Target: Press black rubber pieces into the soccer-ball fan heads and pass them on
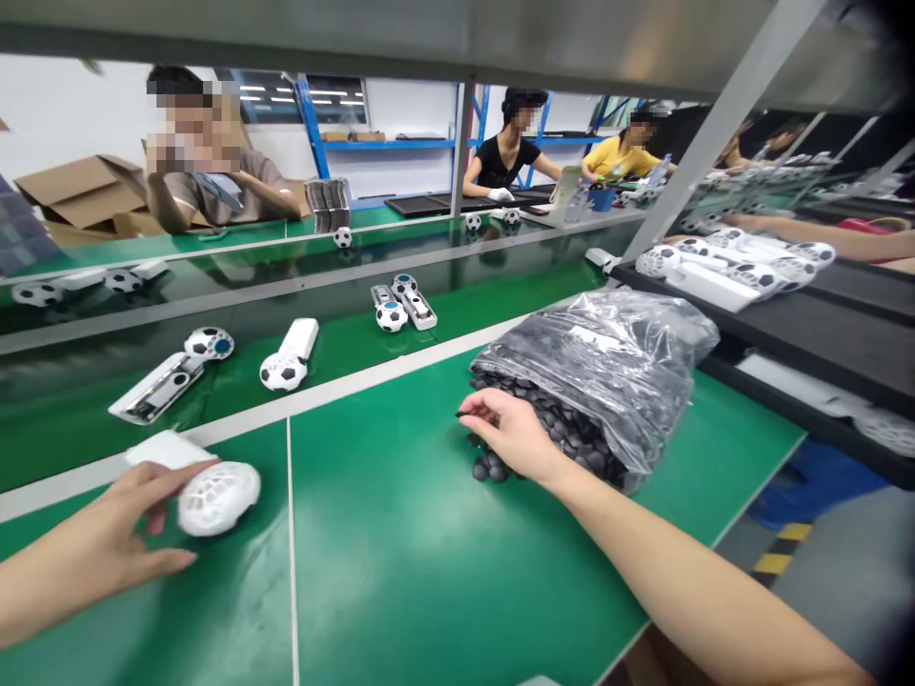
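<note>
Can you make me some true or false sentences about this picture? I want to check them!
The left hand touches a white ball shell with holes. True.
Black-and-white toy footballs sit on the green conveyor belt. True.
The right hand holds a toy football. False: it is by the open end of a clear plastic bag of small dark balls.
All the small balls are inside the bag. False: some small dark balls lie on the green workbench.
A person in a yellow shirt sits far down the line. True.
</note>
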The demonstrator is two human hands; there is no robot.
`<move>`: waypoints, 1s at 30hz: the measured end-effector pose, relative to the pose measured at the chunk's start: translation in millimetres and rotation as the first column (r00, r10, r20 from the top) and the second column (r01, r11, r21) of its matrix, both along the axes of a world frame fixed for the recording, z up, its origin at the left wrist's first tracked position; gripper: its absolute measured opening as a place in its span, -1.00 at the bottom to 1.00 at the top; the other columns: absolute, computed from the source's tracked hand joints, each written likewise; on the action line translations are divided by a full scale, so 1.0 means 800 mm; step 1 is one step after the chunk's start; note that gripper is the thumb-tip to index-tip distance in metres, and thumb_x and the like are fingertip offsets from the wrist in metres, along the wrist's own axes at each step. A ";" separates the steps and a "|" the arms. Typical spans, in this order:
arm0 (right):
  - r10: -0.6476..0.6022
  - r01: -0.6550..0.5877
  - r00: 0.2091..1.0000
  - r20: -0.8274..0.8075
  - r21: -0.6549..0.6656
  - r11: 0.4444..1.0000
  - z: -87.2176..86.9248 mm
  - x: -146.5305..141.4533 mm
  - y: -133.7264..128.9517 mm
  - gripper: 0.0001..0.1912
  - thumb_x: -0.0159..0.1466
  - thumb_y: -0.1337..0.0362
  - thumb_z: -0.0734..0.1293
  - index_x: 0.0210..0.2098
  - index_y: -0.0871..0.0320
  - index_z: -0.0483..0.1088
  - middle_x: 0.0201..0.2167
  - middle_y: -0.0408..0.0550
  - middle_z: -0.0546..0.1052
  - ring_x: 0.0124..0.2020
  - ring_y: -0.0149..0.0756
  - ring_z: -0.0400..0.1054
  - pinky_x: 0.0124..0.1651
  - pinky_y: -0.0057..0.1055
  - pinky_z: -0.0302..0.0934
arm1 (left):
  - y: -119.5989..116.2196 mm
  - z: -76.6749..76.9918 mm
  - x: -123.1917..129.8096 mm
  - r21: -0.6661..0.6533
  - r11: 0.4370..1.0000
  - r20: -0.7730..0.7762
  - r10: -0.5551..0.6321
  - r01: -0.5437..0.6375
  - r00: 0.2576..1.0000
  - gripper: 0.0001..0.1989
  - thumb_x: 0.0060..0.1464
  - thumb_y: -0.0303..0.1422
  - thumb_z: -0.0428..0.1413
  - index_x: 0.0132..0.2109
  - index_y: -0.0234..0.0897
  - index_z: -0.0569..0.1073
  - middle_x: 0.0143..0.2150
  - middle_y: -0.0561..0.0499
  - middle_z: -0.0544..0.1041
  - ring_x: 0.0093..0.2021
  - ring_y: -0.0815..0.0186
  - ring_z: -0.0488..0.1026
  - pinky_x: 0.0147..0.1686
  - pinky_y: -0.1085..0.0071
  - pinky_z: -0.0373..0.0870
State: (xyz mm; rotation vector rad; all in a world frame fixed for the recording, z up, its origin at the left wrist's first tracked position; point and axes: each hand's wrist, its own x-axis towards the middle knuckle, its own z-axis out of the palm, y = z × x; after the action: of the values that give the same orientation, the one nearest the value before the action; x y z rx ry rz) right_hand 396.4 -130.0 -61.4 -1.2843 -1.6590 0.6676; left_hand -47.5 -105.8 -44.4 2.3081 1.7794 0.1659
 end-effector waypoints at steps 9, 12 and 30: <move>0.095 -0.100 0.991 0.091 0.054 0.994 0.005 -0.004 -0.010 -0.89 0.23 0.40 0.25 -0.32 0.16 0.43 -0.39 -0.14 0.39 -0.41 -0.39 0.30 -0.31 -0.43 0.25 | 0.001 0.031 0.178 -0.039 0.902 -0.104 -0.432 0.431 0.896 -0.58 -0.18 -0.02 0.14 -0.21 -0.17 0.38 -0.27 -0.01 0.49 -0.22 0.10 0.42 -0.10 0.18 0.26; 0.160 -0.163 0.985 0.058 0.051 0.985 0.009 -0.008 -0.018 -0.87 0.26 0.36 0.24 -0.27 0.14 0.43 -0.33 -0.11 0.39 -0.40 -0.37 0.32 -0.36 -0.45 0.28 | -0.009 0.018 0.235 -0.024 0.948 -0.008 -0.318 0.318 0.948 -0.33 -0.12 -0.04 0.10 0.12 -0.21 0.19 -0.03 -0.11 0.41 -0.09 0.05 0.39 -0.19 0.24 0.33; 0.258 -0.320 0.932 0.253 0.246 0.915 0.000 -0.043 -0.030 -0.83 0.18 0.43 0.33 -0.28 0.14 0.24 -0.36 -0.10 0.37 -0.28 -0.23 0.23 -0.17 -0.30 0.19 | -0.015 0.003 0.281 0.021 0.937 0.264 -0.342 0.349 0.902 -0.39 -0.10 -0.01 0.09 0.08 -0.14 0.23 0.04 -0.06 0.37 -0.04 0.07 0.37 -0.08 0.22 0.30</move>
State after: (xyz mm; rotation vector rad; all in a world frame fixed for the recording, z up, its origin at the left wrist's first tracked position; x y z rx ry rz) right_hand 362.3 -153.9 -61.1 -0.9364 -2.0682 0.4504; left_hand 177.1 -117.8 -42.3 2.4043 1.2171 0.3668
